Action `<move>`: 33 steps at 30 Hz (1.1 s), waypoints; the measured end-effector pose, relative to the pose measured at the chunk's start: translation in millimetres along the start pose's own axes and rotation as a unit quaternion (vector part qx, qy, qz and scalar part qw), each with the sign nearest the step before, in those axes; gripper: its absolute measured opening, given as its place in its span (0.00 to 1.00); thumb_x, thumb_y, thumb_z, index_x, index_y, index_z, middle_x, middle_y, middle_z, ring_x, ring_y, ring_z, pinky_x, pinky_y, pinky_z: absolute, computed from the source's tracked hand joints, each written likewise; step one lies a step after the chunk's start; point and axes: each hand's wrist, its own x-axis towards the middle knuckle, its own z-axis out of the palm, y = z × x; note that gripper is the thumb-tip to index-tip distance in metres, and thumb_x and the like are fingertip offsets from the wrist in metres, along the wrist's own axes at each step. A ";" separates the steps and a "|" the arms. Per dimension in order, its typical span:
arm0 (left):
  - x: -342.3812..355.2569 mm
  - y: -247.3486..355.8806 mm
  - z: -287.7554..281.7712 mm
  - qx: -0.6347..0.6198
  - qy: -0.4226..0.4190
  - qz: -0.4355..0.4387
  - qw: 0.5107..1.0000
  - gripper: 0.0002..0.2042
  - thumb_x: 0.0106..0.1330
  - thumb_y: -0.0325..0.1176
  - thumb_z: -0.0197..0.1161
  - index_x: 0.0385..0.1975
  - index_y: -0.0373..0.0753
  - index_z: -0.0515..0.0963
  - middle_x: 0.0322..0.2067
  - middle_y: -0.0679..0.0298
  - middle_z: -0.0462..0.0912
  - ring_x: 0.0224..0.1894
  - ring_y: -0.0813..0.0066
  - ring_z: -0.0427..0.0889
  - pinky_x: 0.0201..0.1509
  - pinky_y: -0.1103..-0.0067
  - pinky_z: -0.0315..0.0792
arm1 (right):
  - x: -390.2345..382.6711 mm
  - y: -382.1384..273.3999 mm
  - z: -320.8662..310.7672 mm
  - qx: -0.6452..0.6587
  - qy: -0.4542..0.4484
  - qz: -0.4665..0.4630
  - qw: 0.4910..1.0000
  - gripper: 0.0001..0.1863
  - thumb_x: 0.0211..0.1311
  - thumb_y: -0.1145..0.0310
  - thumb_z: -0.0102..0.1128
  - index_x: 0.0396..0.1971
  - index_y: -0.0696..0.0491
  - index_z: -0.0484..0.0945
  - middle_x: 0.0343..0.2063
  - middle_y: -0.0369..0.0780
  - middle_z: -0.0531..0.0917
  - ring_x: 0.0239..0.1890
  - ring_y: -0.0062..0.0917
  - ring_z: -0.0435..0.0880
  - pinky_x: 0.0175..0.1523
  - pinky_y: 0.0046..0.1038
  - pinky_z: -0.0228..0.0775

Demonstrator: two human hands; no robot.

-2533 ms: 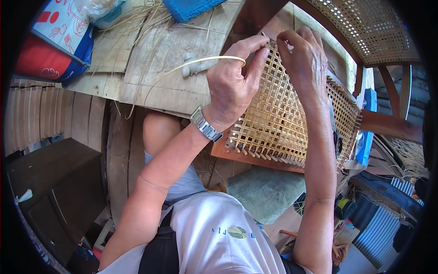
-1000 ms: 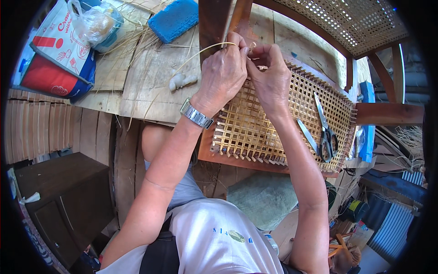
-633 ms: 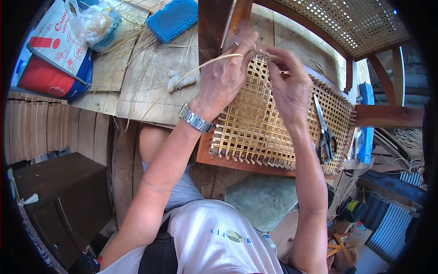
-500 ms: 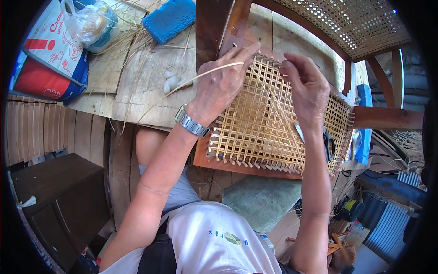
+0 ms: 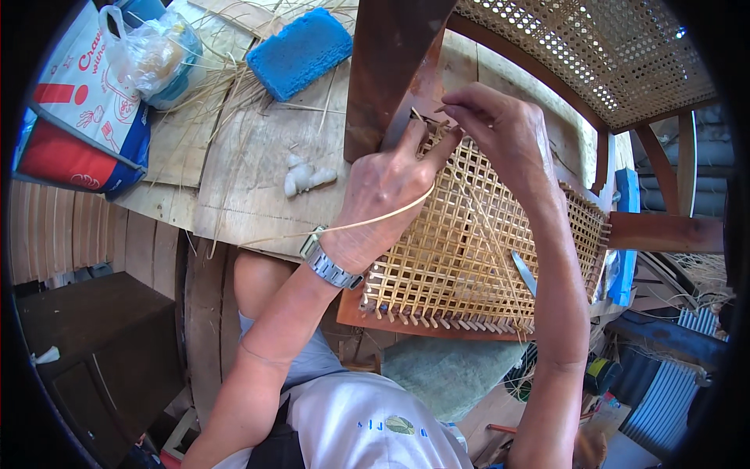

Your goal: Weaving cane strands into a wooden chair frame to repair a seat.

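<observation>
Cane strand: thin, light, springy, kinks easily; best pinched near the weave. It loops over my left hand wrist toward far corner of woven seat panel. Left grip pressing panel, right hand grip pinching strand end. Vs 0.5 s ago: hands closer together.

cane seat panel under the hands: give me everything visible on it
The cane panel is an open grid of pale tan woven strands stretched in a reddish-brown wooden frame, with small pegs along the near edge. It lies tilted across the person's lap, far corner against a dark chair leg. The left hand rests on it, a loose strand crossing that hand; the right hand pinches at the far edge. A metal blade lies on the weave.
</observation>
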 end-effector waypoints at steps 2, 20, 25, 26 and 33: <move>1.2 -2.1 -3.2 -0.030 -0.011 0.020 0.999 0.24 0.58 0.19 0.59 0.58 0.38 0.77 0.46 0.50 0.77 0.30 0.56 0.87 0.31 0.69 0.83 | 5.7 4.8 2.2 -0.021 -0.002 -0.027 0.999 0.09 0.64 0.68 0.67 0.42 0.52 0.87 0.33 0.41 0.89 0.33 0.25 0.89 0.38 0.27 0.79; -1.7 -4.7 -0.4 -0.077 0.013 -0.016 0.997 0.13 0.65 0.28 0.65 0.49 0.46 0.83 0.40 0.60 0.79 0.32 0.56 0.86 0.33 0.66 0.82 | 20.2 -2.8 11.8 -0.185 -0.086 -0.107 0.973 0.07 0.61 0.70 0.66 0.36 0.55 0.87 0.28 0.45 0.88 0.30 0.37 0.89 0.39 0.36 0.80; 0.9 -6.9 4.7 -0.072 -0.002 -0.020 0.997 0.10 0.65 0.29 0.65 0.46 0.43 0.83 0.44 0.58 0.81 0.34 0.53 0.85 0.35 0.65 0.82 | 31.6 8.8 16.0 -0.214 -0.084 -0.171 0.958 0.05 0.58 0.70 0.66 0.29 0.55 0.85 0.24 0.46 0.85 0.29 0.42 0.86 0.38 0.40 0.78; 0.8 -6.0 4.2 -0.061 -0.007 -0.027 0.998 0.09 0.65 0.29 0.65 0.44 0.42 0.83 0.45 0.57 0.81 0.35 0.51 0.85 0.36 0.64 0.82 | 30.7 10.7 18.4 -0.198 -0.081 -0.165 0.963 0.06 0.58 0.68 0.65 0.29 0.55 0.85 0.24 0.47 0.85 0.29 0.44 0.86 0.38 0.41 0.77; 3.1 -6.7 6.4 -0.074 0.018 0.008 0.997 0.08 0.67 0.28 0.64 0.44 0.41 0.82 0.48 0.55 0.82 0.41 0.48 0.84 0.40 0.62 0.79 | 24.9 3.4 29.3 -0.191 -0.023 -0.132 0.972 0.06 0.55 0.72 0.62 0.24 0.56 0.85 0.22 0.51 0.84 0.29 0.46 0.88 0.35 0.43 0.80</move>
